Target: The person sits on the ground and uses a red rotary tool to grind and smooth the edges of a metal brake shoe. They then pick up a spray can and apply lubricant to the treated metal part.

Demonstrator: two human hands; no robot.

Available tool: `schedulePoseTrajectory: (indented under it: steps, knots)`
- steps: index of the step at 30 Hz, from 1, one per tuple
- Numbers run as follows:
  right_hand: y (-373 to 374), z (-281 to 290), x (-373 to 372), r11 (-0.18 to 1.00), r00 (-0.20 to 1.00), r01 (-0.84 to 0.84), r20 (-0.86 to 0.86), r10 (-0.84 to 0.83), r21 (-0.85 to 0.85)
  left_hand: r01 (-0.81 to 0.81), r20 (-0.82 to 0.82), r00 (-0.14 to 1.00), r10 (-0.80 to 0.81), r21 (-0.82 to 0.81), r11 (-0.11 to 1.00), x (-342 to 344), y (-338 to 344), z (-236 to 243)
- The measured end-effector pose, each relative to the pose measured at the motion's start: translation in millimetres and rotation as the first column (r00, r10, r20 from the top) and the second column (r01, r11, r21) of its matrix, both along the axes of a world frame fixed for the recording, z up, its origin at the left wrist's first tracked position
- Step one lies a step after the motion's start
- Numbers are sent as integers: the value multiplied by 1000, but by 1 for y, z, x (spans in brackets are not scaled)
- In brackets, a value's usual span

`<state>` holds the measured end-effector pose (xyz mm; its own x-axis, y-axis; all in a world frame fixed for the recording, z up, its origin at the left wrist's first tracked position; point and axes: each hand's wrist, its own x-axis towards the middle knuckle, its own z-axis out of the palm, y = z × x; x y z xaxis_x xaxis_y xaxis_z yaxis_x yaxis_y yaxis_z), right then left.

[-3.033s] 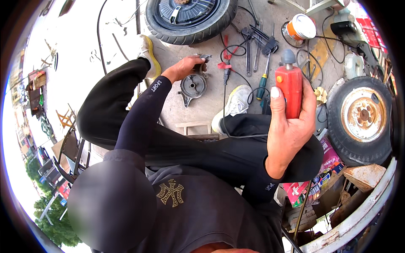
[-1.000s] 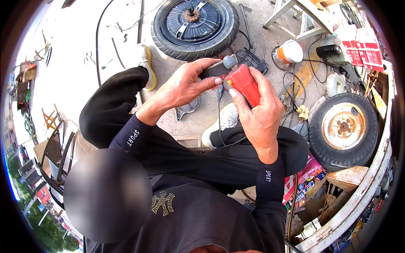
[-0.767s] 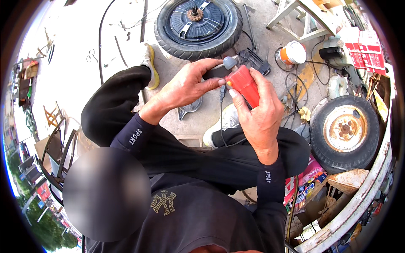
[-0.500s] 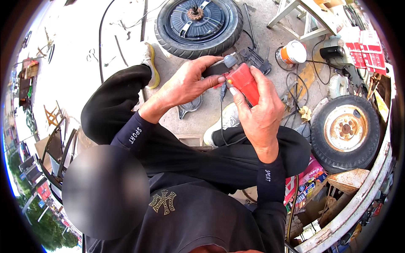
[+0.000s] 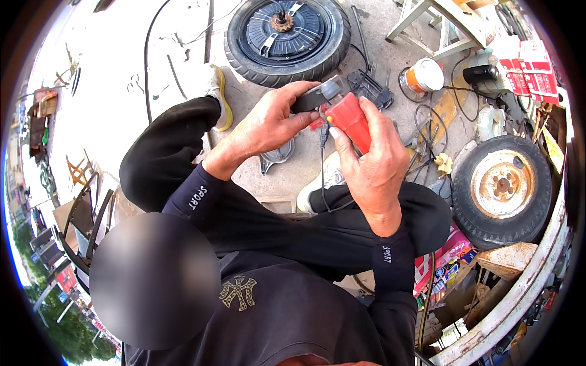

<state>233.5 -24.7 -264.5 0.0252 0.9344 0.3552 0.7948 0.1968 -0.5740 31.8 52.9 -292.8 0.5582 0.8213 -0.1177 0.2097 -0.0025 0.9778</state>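
Note:
My right hand is wrapped round a red boxy plastic object with a small yellow spot on its side; its exact kind I cannot make out. Between thumb and fingers, my left hand pinches a dark flat piece. A grey, partly see-through rounded cap sits between that piece and the red object's upper end; which one it belongs to is unclear. Just below the hands hangs a black cable with a thicker plug-like end.
A hub-motor wheel lies on the floor beyond my hands. Beside it are a dark metal part and an orange-white tub. A small tyre with a rusty rim stands at the right, below red-white boxes. A round metal cover lies between my legs.
The red object has tilted slightly and shifted a little toward me. More of the dark piece and the grey cap shows. Both hands keep their hold.

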Motion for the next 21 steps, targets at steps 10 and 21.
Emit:
schedulePoseTrajectory:
  steps: [10,21]
  knots:
    - [5,2,8,995,995,88,-43,-90,-55,2,-14,1000,-2,1,1000,-3,0,2]
    - [0,3,-2,999,997,-37,-72,39,26,19,-1,1000,-19,62,998,-3,3,-6]
